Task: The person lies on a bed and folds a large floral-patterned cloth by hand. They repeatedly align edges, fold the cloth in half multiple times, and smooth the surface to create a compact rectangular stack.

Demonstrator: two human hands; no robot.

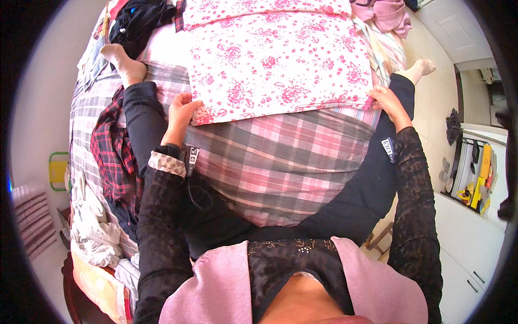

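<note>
A white cloth with pink flower print [279, 60] lies spread over the bed between my outstretched legs. My left hand [180, 114] pinches its near left corner between thumb and fingers. At the near right corner, my right hand [387, 102] grips the edge in the same way. A fold runs across the cloth near its far end, and the top of it leaves the picture. Beneath and in front of it is a pink and grey plaid bedsheet [279, 162].
Left of my leg lies a red and black plaid garment [111, 150], with crumpled white clothes [93, 227] nearer me. Black clothing [139, 24] is heaped at the far left, a pink garment [390, 18] at the far right. White cabinets [469, 251] stand beyond the bed's right side.
</note>
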